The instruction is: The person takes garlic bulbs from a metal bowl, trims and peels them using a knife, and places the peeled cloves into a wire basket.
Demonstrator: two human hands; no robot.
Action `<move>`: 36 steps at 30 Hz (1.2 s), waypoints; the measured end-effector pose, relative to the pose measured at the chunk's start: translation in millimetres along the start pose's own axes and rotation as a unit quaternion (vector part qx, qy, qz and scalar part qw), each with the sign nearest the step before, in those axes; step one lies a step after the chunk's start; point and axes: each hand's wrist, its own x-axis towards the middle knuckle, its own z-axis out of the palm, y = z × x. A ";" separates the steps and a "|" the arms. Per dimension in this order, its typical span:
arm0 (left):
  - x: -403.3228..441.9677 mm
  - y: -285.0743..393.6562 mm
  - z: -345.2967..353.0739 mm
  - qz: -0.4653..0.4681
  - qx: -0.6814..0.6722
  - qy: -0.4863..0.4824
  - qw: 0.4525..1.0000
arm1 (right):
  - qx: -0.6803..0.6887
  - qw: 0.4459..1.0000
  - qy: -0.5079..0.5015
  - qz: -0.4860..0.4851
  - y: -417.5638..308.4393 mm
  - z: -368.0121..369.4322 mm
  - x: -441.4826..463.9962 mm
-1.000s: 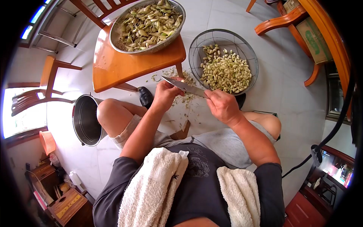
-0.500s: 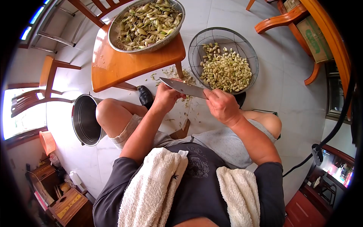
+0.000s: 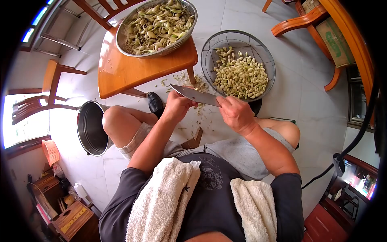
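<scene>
Right hand point(image 3: 236, 115) closed round the grip of a kitchen knife point(image 3: 197, 96), blade slanting across to the left, tip beyond the left hand point(image 3: 176, 108); left hand's fingers curled in behind the blade, partly hidden by it; cannot tell whether a bulb is pinched there.

Small stemmed bulbs point(image 3: 159, 26) heaped in a perforated metal colander point(image 3: 171, 50), which sits on the seat of a wooden chair point(image 3: 141, 74); shorter, cleaner bulbs point(image 3: 242, 76) lie loose in a round wire-ribbed basket point(image 3: 242, 42) on the tiled floor, just beyond the right hand; plant trimmings point(image 3: 200, 84) scattered between chair and basket, near a black shoe point(image 3: 155, 103).

Risks, as judged: left fingers very near the blade, so a slip on a damp or rounded surface could nick a fingertip; the blade itself screens those fingers from the wearer's view, adding to that; a loosened right grip could drop the knife point-down toward the legs or shoe; colander stands near the seat's far edge, so a knocked chair might spill it; trimmings underfoot could make the tiles slippery.
</scene>
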 end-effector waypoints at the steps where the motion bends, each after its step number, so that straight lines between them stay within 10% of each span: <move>1: -1.2 -0.1 1.0 0.002 -0.007 0.006 1.000 | -0.001 1.000 0.002 -0.001 0.5 1.8 -0.7; 12: -21.2 -4.3 -19.0 -0.039 -0.011 -0.021 0.999 | 0.072 0.984 -0.145 0.078 13.4 26.5 -7.1; 28: -29.8 17.8 -4.2 0.001 -0.092 -0.060 0.994 | 0.206 0.963 0.035 0.169 1.1 8.2 7.7; 36: -30.1 -1.8 32.4 -0.024 0.055 -0.073 0.995 | 0.473 0.813 -0.027 0.340 -2.9 -1.7 18.3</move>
